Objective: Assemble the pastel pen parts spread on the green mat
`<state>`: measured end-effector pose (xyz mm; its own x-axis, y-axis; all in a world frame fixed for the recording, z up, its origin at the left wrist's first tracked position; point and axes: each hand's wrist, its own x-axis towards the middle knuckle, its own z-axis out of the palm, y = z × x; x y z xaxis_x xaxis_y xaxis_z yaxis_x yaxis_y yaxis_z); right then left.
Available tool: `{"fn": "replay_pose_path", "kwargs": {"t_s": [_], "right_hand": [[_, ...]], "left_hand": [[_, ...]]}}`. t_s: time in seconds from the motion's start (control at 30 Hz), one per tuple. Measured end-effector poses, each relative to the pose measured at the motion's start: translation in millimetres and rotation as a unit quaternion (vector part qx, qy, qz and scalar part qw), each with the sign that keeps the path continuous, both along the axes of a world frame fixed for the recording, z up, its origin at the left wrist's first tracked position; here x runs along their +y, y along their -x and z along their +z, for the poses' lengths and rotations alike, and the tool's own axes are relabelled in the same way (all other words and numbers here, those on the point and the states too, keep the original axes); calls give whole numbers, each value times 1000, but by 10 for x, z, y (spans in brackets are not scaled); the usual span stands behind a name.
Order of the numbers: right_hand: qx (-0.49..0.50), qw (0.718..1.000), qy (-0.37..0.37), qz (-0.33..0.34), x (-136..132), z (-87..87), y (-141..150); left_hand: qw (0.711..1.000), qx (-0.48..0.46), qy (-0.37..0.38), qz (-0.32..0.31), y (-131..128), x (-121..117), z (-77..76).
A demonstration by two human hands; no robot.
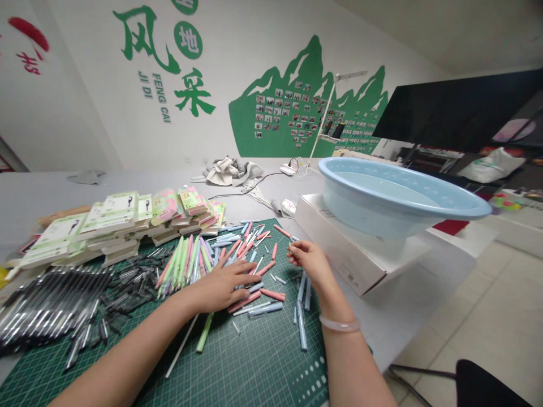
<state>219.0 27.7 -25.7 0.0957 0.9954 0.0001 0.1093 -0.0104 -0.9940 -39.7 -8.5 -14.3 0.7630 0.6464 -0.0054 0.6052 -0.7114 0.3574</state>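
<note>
A: White wall (263,34) behind, grey table (169,178), green mat (254,367) on it; where are the pen parts (272,294)?

B: Scattered loose over the mat's middle, many pink or blue; a blue tub (365,209) stands on a white box (339,249) beyond the mat's right edge.

A: And the hands?

B: The left hand (229,285) lies palm down over the pen parts at the mat's middle, fingers spread; the right hand (307,260) is by the mat's right edge, thumb and fingertips drawn close together; I cannot tell what, if anything, sits between them.

A: How would the parts handle?

B: Light and stiff, I'd judge, smooth enough to roll; pinch one mid-length; the thin white stick (181,347) toward the mat's near side probably bends sooner, so grip it gently.
</note>
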Motion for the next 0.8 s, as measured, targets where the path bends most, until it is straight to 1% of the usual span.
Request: {"fn": "replay_pose_path", "kwargs": {"t_s": [0.1,0.17,0.2,0.27,0.33,0.37,0.43,0.5,0.57,0.67,0.73,0.8], "right_hand": [[-12,1000,-5,18,-28,24,54],[-22,999,-8,42,-45,30,99],[-27,998,-9,51,-51,25,119],[-50,997,-9,61,-54,0,152],[-99,993,-13,62,-47,-43,179],[-134,989,-16,58,-42,-66,190],[-214,975,-29,43,-29,-106,208],[-283,957,-53,20,-15,-135,218],[-325,943,-76,2,0,-154,220],[-350,932,-92,-1,18,-184,220],[-361,929,-84,9,24,-206,230],[-368,927,-72,20,23,-225,252]], "left_hand": [[1000,-4,-1,8,15,25,31],[999,-17,-13,39,85,89,74],[997,-25,-23,66,148,136,100],[988,-39,-51,140,331,247,153],[966,-34,-93,240,558,356,196],[953,-26,-115,279,669,399,210],[945,-4,-122,305,843,455,222],[951,2,-121,283,923,469,215],[965,-6,-115,237,916,458,194],[978,-12,-100,181,842,435,154],[982,-6,-96,164,814,431,127],[983,-2,-95,160,818,438,105]]}}
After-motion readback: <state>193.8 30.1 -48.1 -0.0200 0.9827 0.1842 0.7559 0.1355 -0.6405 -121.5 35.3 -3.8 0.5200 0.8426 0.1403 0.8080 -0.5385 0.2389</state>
